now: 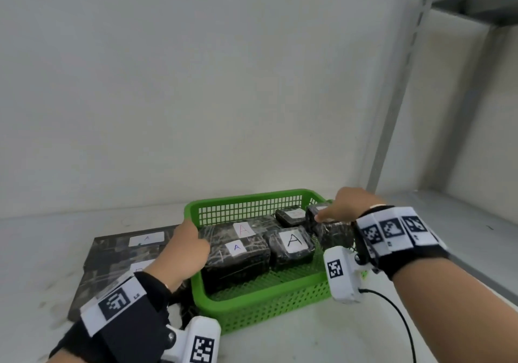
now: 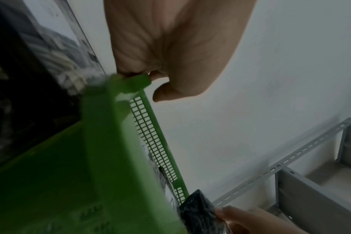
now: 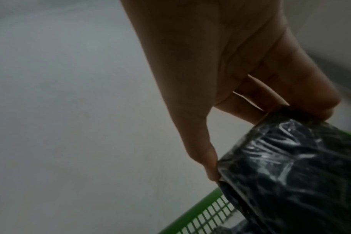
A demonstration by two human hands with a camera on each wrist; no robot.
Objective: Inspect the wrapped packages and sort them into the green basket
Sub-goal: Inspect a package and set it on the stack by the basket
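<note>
A green basket [image 1: 260,298] sits on the white tabletop and holds several black wrapped packages with white "A" labels, such as one [image 1: 291,243] in the middle. My left hand [image 1: 185,253] grips the basket's left rim [image 2: 134,83], fingers curled over it. My right hand [image 1: 340,208] holds a black wrapped package [image 1: 330,229] at the basket's right side, thumb and fingers pinching its top end [image 3: 281,158]. That package stands tilted over the basket's right edge.
A large flat wrapped package [image 1: 123,256] with white labels lies left of the basket, partly under my left arm. A grey metal shelf frame [image 1: 403,82] rises at the right. A black cable [image 1: 398,315] trails from my right wrist camera.
</note>
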